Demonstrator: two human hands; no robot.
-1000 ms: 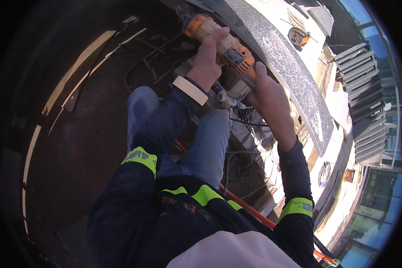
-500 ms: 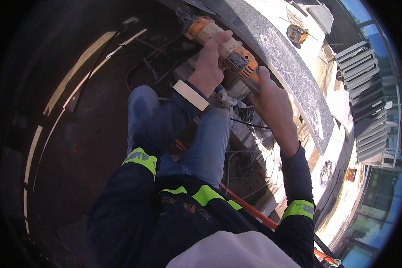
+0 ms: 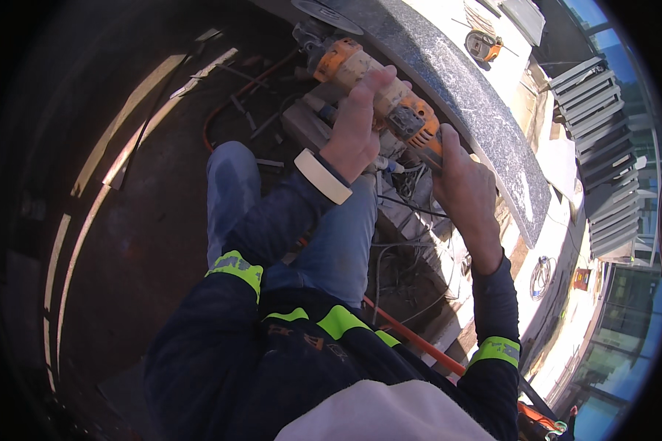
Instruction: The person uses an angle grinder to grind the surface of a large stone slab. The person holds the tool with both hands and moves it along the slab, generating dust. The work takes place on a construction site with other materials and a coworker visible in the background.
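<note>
A dusty orange-and-tan angle grinder [image 3: 375, 84] spans the space in front of me, its head toward the upper left. My left hand [image 3: 357, 125] is closed round the middle of its body, while my right hand [image 3: 465, 180] grips the rear end. A round grey disc [image 3: 329, 15] shows at the grinder's head, over the near edge of a long speckled dark-grey stone slab [image 3: 485, 110]. Whether the disc touches the stone I cannot tell. Pale dust marks the slab's surface, and its edge runs alongside the tool.
Cables [image 3: 408, 206] and rubble lie below the slab, beside my knees. An orange hose [image 3: 419, 339] passes by my right side. Another orange tool [image 3: 484, 45] rests beyond the slab, left of stacked grey slats [image 3: 592, 140]. A coiled cable [image 3: 541, 279] lies at right.
Both hands and the grinder have shifted slightly right and down in the picture. The disc at its head now shows more clearly. The grip of both hands stays the same.
</note>
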